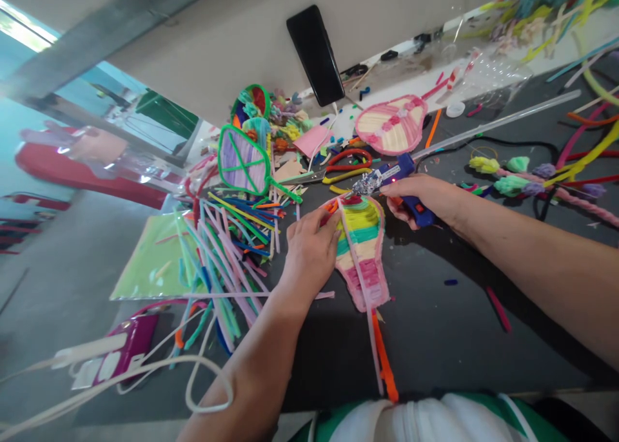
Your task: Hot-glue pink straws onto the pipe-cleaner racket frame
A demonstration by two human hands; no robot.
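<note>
No words, numbers or brand names can be read with certainty. A small pale label (389, 174) is borne on the blue body of the glue gun (405, 165), toward the far side of the dark table (430, 339), but whatever is printed on it is too small and blurred to be made out.

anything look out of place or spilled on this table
Yes, mildly: a short blue scrap and a pink strip lie stray on the dark table, right of the striped piece. They look odd there, apart from the strip pile on the left.
</note>
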